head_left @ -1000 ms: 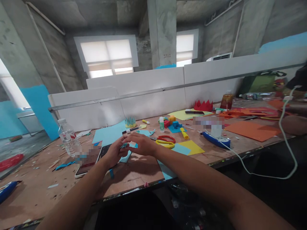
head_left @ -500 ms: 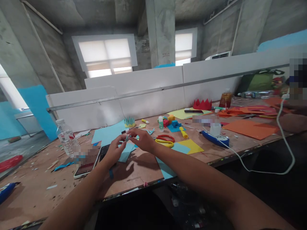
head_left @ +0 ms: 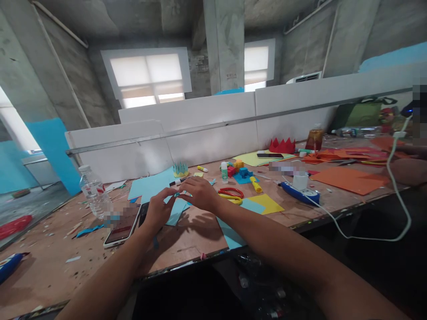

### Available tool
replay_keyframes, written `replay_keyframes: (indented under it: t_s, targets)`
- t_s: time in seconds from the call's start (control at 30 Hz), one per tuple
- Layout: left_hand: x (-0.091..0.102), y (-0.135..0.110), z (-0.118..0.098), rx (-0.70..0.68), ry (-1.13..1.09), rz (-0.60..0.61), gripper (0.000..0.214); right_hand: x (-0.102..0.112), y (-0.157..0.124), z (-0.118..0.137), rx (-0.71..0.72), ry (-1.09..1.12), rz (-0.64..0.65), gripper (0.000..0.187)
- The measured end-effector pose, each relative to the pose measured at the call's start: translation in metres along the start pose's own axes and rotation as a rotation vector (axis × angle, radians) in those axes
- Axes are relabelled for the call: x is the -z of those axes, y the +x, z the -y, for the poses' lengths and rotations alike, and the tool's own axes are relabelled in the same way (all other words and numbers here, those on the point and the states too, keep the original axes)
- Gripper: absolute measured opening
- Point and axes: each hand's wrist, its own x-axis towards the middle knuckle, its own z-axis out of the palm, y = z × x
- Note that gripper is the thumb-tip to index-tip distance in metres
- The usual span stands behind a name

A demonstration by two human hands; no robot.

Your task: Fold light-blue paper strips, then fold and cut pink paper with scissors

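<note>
Both hands are pinched together on one tiny thing: the left hand (head_left: 160,206) and the right hand (head_left: 200,193) each have a fingertip grip on a little blue paper piece (head_left: 177,194), held up above the bench (head_left: 196,242). It's mostly covered by fingers, so I honestly can't tell its shape. Just past the fingertips there's a black-and-white marker (head_left: 175,182), can't tell if it's touching the hand or not. Under the hands is a small light blue sheet (head_left: 176,215), and a bigger blue sheet (head_left: 155,180) lies behind that. To the left of the left hand you've got a dark phone (head_left: 143,212), then a white-edged phone (head_left: 122,230), with a clear plastic bottle (head_left: 93,191) standing beyond. Behind the marker sits a mini blue crown (head_left: 180,169) with a yellow base. On the other side, scissors (head_left: 233,192) with red and yellow handles lie close to the right hand, then a yellow tube (head_left: 256,185) and an upright green-and-white glue stick (head_left: 224,172). Yellow paper (head_left: 271,203) is nearer the front edge. Way over right there's a red crown (head_left: 282,146) at the back, an orange sheet (head_left: 350,180), and someone else's hand (head_left: 405,171), kinda dark and blurry.
</note>
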Motion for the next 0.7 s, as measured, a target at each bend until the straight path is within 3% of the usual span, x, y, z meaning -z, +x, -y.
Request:
replay_keyframes:
  t_s: [0.3,0.7]
  targets:
    - [0.0003,-0.0017,-0.0068,0.007,0.073,-0.020,0.008,0.0045,0.0015,0.0067,0.111,-0.080,0.014,0.016]
    - [0.0009,-0.0016,-0.0034,-0.020,0.160,-0.056,0.004,0.0058,0.0020,0.0086,0.051,-0.122,-0.041,0.019]
